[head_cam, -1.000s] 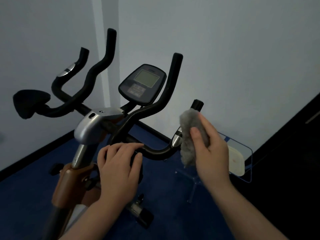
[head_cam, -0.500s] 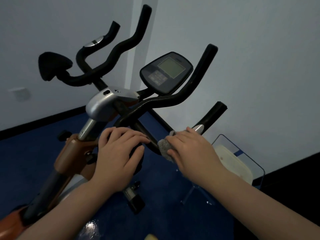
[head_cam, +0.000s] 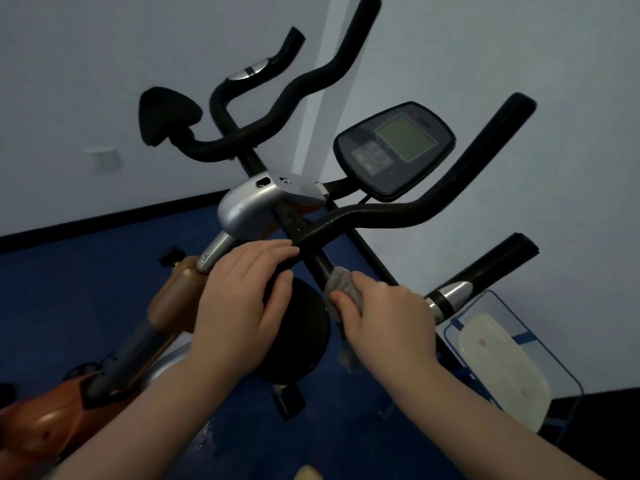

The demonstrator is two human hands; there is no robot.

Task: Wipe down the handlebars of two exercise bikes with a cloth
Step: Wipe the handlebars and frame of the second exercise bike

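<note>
An exercise bike stands in front of me, with black foam handlebars (head_cam: 398,214) branching from a silver stem (head_cam: 249,202) and a console with a grey screen (head_cam: 394,150). My right hand (head_cam: 388,317) is wrapped around the lower right bar with a grey cloth (head_cam: 341,282) pressed against it; part of the cloth hangs below the hand. My left hand (head_cam: 242,299) rests palm down, fingers together, on a round black pad (head_cam: 298,327) at the near end of the bars.
The bike's orange frame (head_cam: 169,303) slopes down to the lower left. A clear box with a white lid (head_cam: 502,362) sits on the blue floor (head_cam: 86,289) at the right. White walls meet in a corner behind the bike. A dark object fills the bottom right corner.
My right hand came down from the upright bar tip with the cloth and closed on the lower bar, then slid inward. The view has moved in closer. My left hand stayed put.
</note>
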